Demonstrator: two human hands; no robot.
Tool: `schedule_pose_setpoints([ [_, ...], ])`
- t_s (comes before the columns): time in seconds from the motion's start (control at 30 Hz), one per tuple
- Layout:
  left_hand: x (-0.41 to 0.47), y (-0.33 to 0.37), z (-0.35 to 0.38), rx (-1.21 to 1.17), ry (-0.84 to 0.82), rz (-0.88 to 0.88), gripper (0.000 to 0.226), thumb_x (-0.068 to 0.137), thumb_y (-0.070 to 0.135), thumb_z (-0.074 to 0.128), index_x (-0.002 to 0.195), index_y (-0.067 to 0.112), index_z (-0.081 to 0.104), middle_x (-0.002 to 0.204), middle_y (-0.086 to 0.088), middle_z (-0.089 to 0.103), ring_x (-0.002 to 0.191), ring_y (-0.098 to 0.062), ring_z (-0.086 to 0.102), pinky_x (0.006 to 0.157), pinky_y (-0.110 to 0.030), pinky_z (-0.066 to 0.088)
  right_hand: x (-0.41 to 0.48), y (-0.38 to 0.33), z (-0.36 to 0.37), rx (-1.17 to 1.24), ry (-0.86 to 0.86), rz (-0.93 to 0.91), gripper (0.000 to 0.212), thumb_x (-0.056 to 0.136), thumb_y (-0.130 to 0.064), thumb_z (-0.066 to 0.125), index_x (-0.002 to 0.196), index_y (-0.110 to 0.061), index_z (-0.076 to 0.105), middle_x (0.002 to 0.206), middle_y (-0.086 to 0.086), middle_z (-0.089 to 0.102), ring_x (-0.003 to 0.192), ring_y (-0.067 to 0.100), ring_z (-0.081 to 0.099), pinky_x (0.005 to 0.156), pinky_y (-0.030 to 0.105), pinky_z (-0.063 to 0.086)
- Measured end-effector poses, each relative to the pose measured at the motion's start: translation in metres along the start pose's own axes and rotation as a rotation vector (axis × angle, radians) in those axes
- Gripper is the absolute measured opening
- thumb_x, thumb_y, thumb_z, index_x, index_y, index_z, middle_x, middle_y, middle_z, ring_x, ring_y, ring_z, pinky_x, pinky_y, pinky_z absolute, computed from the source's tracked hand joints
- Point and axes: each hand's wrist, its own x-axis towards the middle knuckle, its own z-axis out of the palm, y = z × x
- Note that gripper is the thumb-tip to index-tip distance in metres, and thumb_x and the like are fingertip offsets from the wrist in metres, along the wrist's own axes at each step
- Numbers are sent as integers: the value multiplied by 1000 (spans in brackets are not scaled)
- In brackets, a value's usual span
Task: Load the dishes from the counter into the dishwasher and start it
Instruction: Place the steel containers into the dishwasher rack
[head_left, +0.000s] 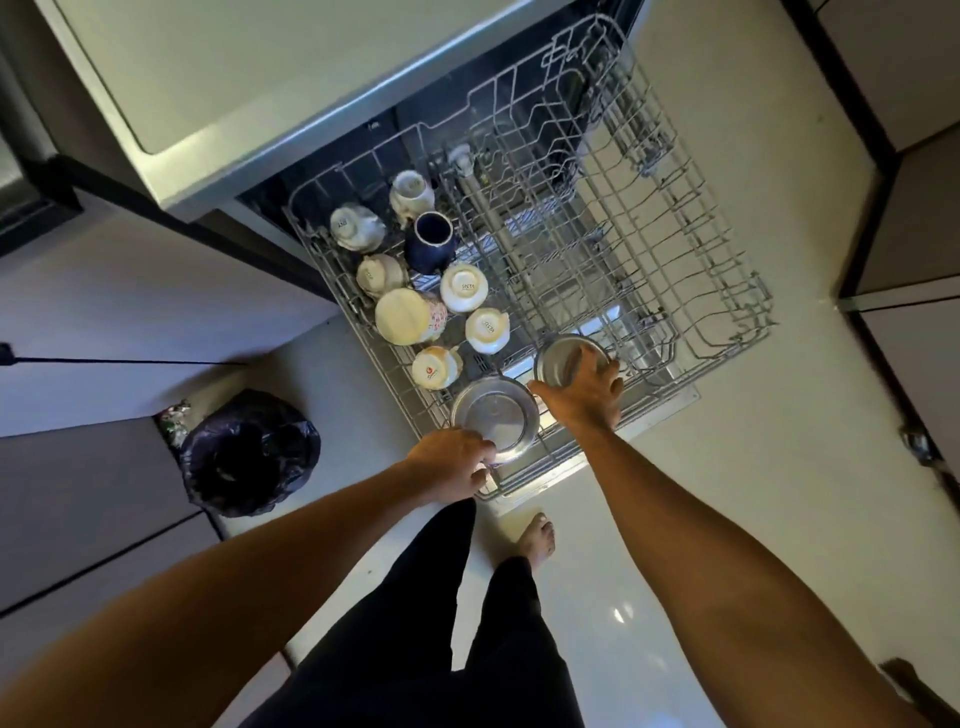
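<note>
Two steel bowls sit at the near edge of the pulled-out dishwasher rack (675, 218). The larger steel bowl (496, 413) is at the near left corner and the smaller steel bowl (558, 361) is just beside it, to the right and a little farther in. Behind them, the rack's left side holds pale cups (464, 287) turned upside down and a dark blue mug (430, 241).

The left hand (449, 460) pinches the larger bowl's near rim with curled fingers. The right hand (582, 400) reaches in from above, thumb and fingers curled over the smaller bowl's rim. Both arms are stretched forward.

A black trash bag (249, 452) stands on the floor to the left.
</note>
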Motion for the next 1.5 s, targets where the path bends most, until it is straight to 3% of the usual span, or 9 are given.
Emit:
schedule_pose_setpoints([
  [0.3, 1, -2, 4, 32, 19, 23, 25, 89, 38, 58, 110, 25, 66, 107, 4, 72, 94, -20, 68, 74, -28, 48, -3, -1, 0, -6, -13, -6, 110, 68, -70, 77, 152, -33, 17, 165, 17, 3, 148, 48, 11, 104, 66, 38],
  [0.6, -3, -1, -3, -26, 71, 37, 14, 90, 31, 61, 97, 21, 68, 93, 4, 73, 82, -17, 68, 66, -22, 41, -17, 0, -13, 0, 42, -45, 89, 74, -73, 66, 143, -22, 41, 142, 13, 39, 126, 40, 44, 93, 49, 50],
  [0.7, -7, -1, -8, -118, 131, 20, 12, 91, 27, 62, 94, 19, 71, 90, 3, 74, 78, -16, 70, 65, -23, 48, -25, 0, -18, -20, 59, -52, 84, 80, -70, 61, 140, -14, 46, 136, 18, 47, 119, 40, 53, 92, 45, 52],
  [0.87, -21, 4, -25, -358, 289, -124, 11, 90, 26, 62, 93, 21, 72, 87, 6, 73, 76, -8, 68, 70, -30, 58, -54, 4, -28, 64, 75, -65, 44, 86, -59, 63, 110, -23, 67, 110, 7, 69, 102, 30, 65, 84, 38, 55],
  [1.03, -44, 1, -34, -371, 384, -268, 9, 91, 22, 62, 92, 23, 71, 80, 4, 72, 75, -13, 66, 70, -27, 52, -87, 3, -33, 36, 46, -49, 37, 89, -53, 61, 111, -24, 69, 122, 12, 65, 112, 36, 61, 95, 44, 51],
  [1.2, -92, 7, -32, -329, 535, -333, 14, 91, 19, 61, 95, 19, 74, 89, 5, 70, 81, -12, 62, 69, -22, 41, -129, 1, -32, 42, -22, -153, 32, 89, -41, 65, 113, -21, 70, 119, 10, 67, 112, 33, 62, 98, 40, 49],
  [1.37, -162, 9, -20, -332, 686, -413, 10, 86, 18, 62, 89, 16, 72, 82, -1, 69, 82, -27, 66, 70, -31, 49, -181, -19, -27, -79, -3, -349, 38, 79, -41, 64, 110, -18, 71, 111, 10, 71, 103, 34, 66, 88, 42, 56],
  [1.5, -227, 9, -5, -350, 829, -505, 12, 88, 20, 62, 91, 14, 72, 77, 0, 67, 77, -25, 65, 73, -32, 49, -229, -46, -21, -117, 2, -551, 27, 86, -35, 59, 101, -15, 70, 109, 14, 70, 102, 38, 65, 83, 39, 53],
])
